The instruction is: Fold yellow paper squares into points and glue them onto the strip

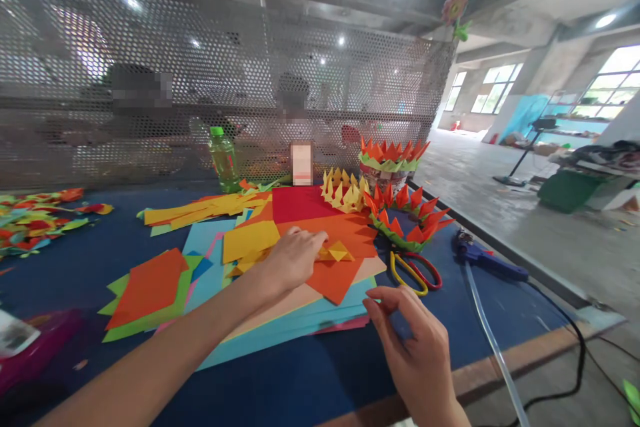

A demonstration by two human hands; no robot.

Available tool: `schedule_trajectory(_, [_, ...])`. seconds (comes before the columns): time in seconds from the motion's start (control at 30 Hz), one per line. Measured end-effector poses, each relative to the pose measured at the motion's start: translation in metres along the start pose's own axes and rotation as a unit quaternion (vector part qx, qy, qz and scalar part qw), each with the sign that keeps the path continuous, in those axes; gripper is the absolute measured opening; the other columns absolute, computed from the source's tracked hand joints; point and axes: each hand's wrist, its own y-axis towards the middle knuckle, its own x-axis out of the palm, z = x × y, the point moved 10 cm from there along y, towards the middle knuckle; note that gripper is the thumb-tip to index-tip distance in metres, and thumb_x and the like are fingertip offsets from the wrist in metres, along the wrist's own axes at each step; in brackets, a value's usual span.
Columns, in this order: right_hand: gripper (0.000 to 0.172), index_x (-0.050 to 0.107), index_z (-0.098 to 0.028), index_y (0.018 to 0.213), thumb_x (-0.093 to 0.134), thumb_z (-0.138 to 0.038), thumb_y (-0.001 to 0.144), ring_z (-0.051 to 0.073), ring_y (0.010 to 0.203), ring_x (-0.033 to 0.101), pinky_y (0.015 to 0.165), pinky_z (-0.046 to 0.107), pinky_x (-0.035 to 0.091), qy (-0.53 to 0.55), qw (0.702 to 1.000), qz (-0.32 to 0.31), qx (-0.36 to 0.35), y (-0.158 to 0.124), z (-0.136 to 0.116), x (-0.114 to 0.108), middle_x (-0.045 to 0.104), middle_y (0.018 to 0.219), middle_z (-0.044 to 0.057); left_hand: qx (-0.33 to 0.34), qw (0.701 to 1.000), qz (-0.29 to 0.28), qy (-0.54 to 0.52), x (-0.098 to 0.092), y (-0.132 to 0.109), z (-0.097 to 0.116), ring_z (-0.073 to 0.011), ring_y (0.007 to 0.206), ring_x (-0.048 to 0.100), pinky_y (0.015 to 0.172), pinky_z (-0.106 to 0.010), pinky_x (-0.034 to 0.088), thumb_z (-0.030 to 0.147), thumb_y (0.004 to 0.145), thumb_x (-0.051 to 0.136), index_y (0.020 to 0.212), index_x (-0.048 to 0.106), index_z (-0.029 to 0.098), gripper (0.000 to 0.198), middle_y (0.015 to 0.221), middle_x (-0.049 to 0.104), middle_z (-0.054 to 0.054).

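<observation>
My left hand (293, 257) reaches across a stack of coloured paper sheets (300, 307) on the blue table (310, 380). Its fingers are curled down on small folded yellow paper pieces (337, 252) lying on an orange sheet (345, 240). My right hand (413, 340) hovers near the stack's right corner, fingers loosely apart and holding nothing. Scissors with yellow and red handles (415, 270) lie just beyond it.
Folded orange-and-green paper crowns (407, 217) and a yellow one (345, 190) stand at the back right. A green bottle (223, 160) stands by a perforated metal screen (200, 80); people sit behind it. A blue glue gun (483, 257) with a cable lies at the right edge. Paper scraps (35, 217) lie left.
</observation>
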Motion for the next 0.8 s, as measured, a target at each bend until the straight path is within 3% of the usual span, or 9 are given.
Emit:
schedule_trajectory(0.2, [0.02,0.065,-0.024,0.111,0.052,-0.014,0.1,0.013,0.082,0.07,0.075,0.021,0.054,0.004,1.0,-0.013,-0.015,0.001,-0.002,0.007,0.072,0.089,0.0,0.015,1.0,0.025,0.0,-0.002,0.0,0.0,-0.0265,0.118,0.063,0.101,-0.052,0.052,0.034,0.098,0.064,0.131,0.059,0.017,0.037,0.132,0.062,-0.01])
schedule_trajectory(0.33, [0.028,0.063,-0.026,0.122,0.051,-0.015,0.099,0.017,0.101,0.07,0.087,0.026,0.056,-0.014,1.0,-0.019,-0.014,-0.005,-0.013,0.002,0.072,0.11,0.006,0.023,0.999,0.038,-0.003,-0.009,0.0,0.002,-0.0272,0.121,0.061,0.102,-0.052,0.052,0.033,0.098,0.064,0.131,0.059,0.017,0.037,0.134,0.061,-0.011])
schedule_trajectory(0.43, [0.038,0.057,-0.029,0.135,0.056,-0.024,0.097,0.021,0.111,0.068,0.089,0.029,0.058,-0.054,0.997,-0.056,-0.014,-0.017,-0.022,-0.012,0.067,0.127,0.009,0.03,0.999,0.044,-0.006,-0.014,-0.001,0.004,-0.027,0.12,0.062,0.101,-0.051,0.053,0.032,0.098,0.065,0.129,0.06,0.017,0.036,0.134,0.061,-0.011])
schedule_trajectory(0.53, [0.042,0.055,-0.032,0.14,0.057,-0.036,0.098,0.022,0.111,0.069,0.088,0.031,0.059,-0.112,0.99,-0.077,-0.026,-0.019,-0.018,-0.043,0.065,0.132,0.008,0.04,0.998,0.048,-0.011,-0.019,-0.002,0.007,-0.0267,0.12,0.062,0.101,-0.051,0.053,0.031,0.098,0.064,0.129,0.06,0.017,0.034,0.133,0.061,-0.01])
schedule_trajectory(0.6, [0.045,0.055,-0.032,0.14,0.059,-0.039,0.096,0.023,0.103,0.071,0.082,0.031,0.06,-0.154,0.982,-0.104,-0.041,-0.007,-0.005,-0.061,0.065,0.132,0.008,0.046,0.998,0.05,-0.015,-0.022,-0.002,0.011,-0.0264,0.119,0.062,0.101,-0.051,0.053,0.03,0.098,0.064,0.128,0.06,0.017,0.034,0.132,0.062,-0.01])
schedule_trajectory(0.67, [0.043,0.057,-0.031,0.137,0.059,-0.044,0.096,0.018,0.083,0.071,0.071,0.03,0.058,-0.192,0.972,-0.135,-0.001,0.017,0.029,-0.073,0.067,0.124,0.007,0.052,0.997,0.053,-0.02,-0.025,-0.003,0.016,-0.0261,0.118,0.062,0.101,-0.051,0.053,0.03,0.098,0.065,0.127,0.061,0.016,0.033,0.13,0.063,-0.01])
schedule_trajectory(0.73, [0.047,0.056,-0.027,0.137,0.059,-0.048,0.095,0.014,0.065,0.065,0.065,0.03,0.056,-0.216,0.962,-0.163,0.03,0.047,0.064,-0.076,0.07,0.107,0.005,0.058,0.996,0.055,-0.023,-0.029,-0.004,0.023,-0.0261,0.119,0.062,0.102,-0.051,0.052,0.028,0.097,0.065,0.127,0.061,0.016,0.032,0.129,0.063,-0.01])
schedule_trajectory(0.8, [0.055,0.054,-0.022,0.138,0.065,-0.048,0.091,0.015,0.065,0.064,0.069,0.032,0.056,-0.224,0.956,-0.184,0.037,0.075,0.093,-0.069,0.071,0.106,0.006,0.065,0.996,0.056,-0.025,-0.033,-0.006,0.03,-0.0261,0.119,0.062,0.102,-0.051,0.052,0.027,0.097,0.065,0.126,0.061,0.016,0.031,0.129,0.063,-0.009])
